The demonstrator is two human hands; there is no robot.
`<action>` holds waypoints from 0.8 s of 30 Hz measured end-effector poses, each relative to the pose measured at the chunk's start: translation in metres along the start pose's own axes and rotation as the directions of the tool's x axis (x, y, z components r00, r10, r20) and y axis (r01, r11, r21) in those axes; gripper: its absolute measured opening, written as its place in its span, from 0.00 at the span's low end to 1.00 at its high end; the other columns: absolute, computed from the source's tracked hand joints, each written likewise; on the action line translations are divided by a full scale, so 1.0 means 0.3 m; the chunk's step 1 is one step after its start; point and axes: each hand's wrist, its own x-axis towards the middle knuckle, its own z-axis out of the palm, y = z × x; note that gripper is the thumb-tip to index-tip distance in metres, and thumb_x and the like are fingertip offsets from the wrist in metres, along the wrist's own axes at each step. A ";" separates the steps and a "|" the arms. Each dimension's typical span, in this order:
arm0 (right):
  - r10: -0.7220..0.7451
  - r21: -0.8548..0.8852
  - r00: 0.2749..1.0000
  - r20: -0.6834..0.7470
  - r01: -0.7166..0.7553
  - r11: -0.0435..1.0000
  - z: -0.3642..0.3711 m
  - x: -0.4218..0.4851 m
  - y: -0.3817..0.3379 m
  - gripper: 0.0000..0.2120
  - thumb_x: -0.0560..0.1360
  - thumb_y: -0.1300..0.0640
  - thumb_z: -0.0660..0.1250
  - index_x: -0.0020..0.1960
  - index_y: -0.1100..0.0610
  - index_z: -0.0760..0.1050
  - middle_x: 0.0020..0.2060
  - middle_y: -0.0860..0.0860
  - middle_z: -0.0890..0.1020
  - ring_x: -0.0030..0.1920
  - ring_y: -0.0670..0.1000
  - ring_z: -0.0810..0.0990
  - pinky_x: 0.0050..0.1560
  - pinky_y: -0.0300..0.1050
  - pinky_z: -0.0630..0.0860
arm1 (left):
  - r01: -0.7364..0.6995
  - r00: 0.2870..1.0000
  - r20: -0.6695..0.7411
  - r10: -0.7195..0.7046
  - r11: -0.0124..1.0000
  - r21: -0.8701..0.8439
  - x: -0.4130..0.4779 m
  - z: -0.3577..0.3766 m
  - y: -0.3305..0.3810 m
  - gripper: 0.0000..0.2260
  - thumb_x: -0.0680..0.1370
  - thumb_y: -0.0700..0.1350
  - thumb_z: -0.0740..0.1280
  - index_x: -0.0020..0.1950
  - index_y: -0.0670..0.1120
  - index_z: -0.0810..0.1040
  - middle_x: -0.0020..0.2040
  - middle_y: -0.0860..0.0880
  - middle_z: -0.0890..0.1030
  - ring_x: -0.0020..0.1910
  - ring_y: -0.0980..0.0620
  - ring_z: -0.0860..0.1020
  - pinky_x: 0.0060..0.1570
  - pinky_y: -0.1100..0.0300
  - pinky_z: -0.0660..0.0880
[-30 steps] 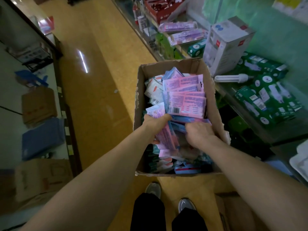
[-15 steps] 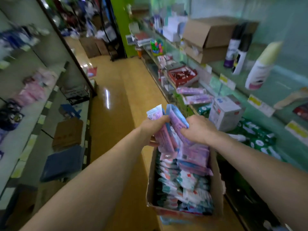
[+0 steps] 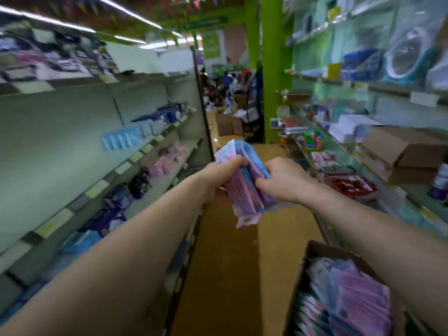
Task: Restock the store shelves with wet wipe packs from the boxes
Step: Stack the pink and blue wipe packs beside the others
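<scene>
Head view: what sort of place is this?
Probably a shop aisle. Shelves with price labels carry packaged goods on both sides, and an open cardboard box of stock stands nearby. The left hand and right hand grip wet wipe packs.

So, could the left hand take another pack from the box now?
Probably not: left hand and right hand both grip the bundle of packs, and the box sits low below the right forearm.
</scene>
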 end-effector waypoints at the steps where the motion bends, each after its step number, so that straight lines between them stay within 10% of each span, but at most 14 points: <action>1: -0.028 0.021 1.000 -0.001 0.028 0.999 0.001 0.011 -0.063 0.08 0.72 0.51 0.64 0.39 0.55 0.75 0.35 0.53 0.78 0.40 0.58 0.78 0.34 0.45 0.69 | -0.004 1.000 -0.026 0.004 1.000 -0.005 -0.034 -0.064 0.011 0.19 0.75 0.55 0.67 0.59 0.43 0.74 0.47 0.44 0.82 0.42 0.48 0.81 0.33 0.58 0.77; 10: -0.305 0.166 0.952 -0.037 0.307 0.937 -0.016 -0.005 -0.670 0.11 0.72 0.52 0.64 0.33 0.55 0.70 0.32 0.52 0.76 0.37 0.57 0.76 0.28 0.43 0.64 | -0.070 0.941 -0.329 0.081 0.996 0.045 -0.379 -0.608 0.035 0.18 0.72 0.55 0.68 0.56 0.44 0.77 0.44 0.45 0.82 0.40 0.46 0.81 0.48 0.51 0.81; 24: -0.620 0.213 0.762 -0.185 0.648 0.732 -0.140 -0.143 -1.402 0.13 0.74 0.54 0.64 0.33 0.56 0.67 0.30 0.53 0.73 0.32 0.54 0.72 0.30 0.45 0.65 | -0.177 0.743 -0.640 0.198 0.979 0.097 -0.980 -1.188 0.056 0.13 0.75 0.54 0.66 0.51 0.46 0.76 0.43 0.45 0.81 0.40 0.47 0.81 0.43 0.54 0.81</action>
